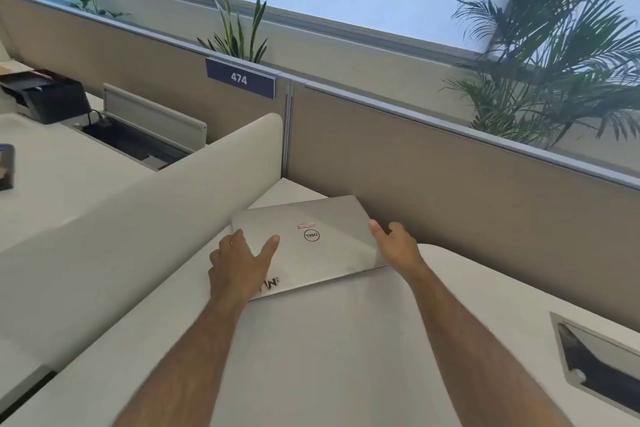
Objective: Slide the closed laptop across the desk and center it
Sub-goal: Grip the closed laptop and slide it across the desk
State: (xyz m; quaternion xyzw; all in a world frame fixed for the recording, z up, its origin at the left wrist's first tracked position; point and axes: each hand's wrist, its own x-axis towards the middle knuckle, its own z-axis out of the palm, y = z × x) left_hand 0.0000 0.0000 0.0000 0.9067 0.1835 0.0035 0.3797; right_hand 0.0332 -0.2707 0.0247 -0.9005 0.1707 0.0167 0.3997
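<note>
A closed silver laptop (322,239) with a round logo and stickers lies on the white desk (339,340), pushed into the far left corner where the partitions meet. My left hand (239,263) rests flat on the laptop's near left corner, fingers spread, covering part of a black sticker. At the laptop's right edge is my right hand (394,246), fingers apart, with the thumb touching or just above the lid; no grip shows.
A white curved divider (138,229) bounds the desk on the left and a tan partition (467,184) runs behind. A cable hatch (599,360) is sunk in the desk at right. The neighbouring desk holds a black device (45,97). Plants stand behind the partition.
</note>
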